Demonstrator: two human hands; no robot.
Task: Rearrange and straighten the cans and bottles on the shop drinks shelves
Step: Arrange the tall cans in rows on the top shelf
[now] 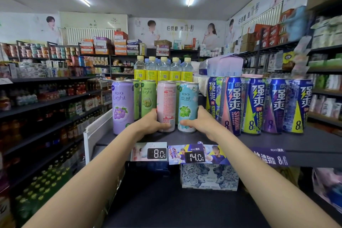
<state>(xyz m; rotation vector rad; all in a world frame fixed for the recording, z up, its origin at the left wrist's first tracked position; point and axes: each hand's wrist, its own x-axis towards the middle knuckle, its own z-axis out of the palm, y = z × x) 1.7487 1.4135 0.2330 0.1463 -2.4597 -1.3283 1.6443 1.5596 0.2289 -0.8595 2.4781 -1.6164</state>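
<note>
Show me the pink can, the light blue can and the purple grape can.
pink can [166, 102], head view, label's middle
light blue can [188, 98], head view, upper label
purple grape can [122, 105], head view, front label

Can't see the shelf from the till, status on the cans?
Left hand grips pink can. Right hand grips light blue can. Both cans upright on shelf; pink shows its back label. Nothing in the way.

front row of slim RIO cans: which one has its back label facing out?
The pink can, gripped by the left hand. It shows small print and a barcode; the purple, green and light-blue neighbours show fruit artwork.
</note>
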